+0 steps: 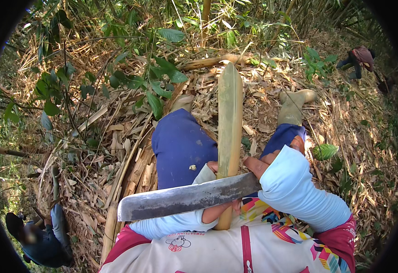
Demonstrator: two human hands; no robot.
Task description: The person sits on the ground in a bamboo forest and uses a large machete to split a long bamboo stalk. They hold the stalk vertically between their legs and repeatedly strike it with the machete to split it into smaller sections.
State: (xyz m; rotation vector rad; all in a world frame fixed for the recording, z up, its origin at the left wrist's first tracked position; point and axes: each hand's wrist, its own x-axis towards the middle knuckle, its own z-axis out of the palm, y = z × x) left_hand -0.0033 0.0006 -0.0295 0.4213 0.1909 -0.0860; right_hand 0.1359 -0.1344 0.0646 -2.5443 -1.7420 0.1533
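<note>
Broad dull steel machete, right hand, smooth split bamboo

Bamboo slat stands up at center, between the person's two legs, pointing toward 12 o'clock. Machete blade lies across its lower end, tip toward 8. Right hand at 4 of the slat, left hand under the blade. Other people at 7 and 2.
</note>
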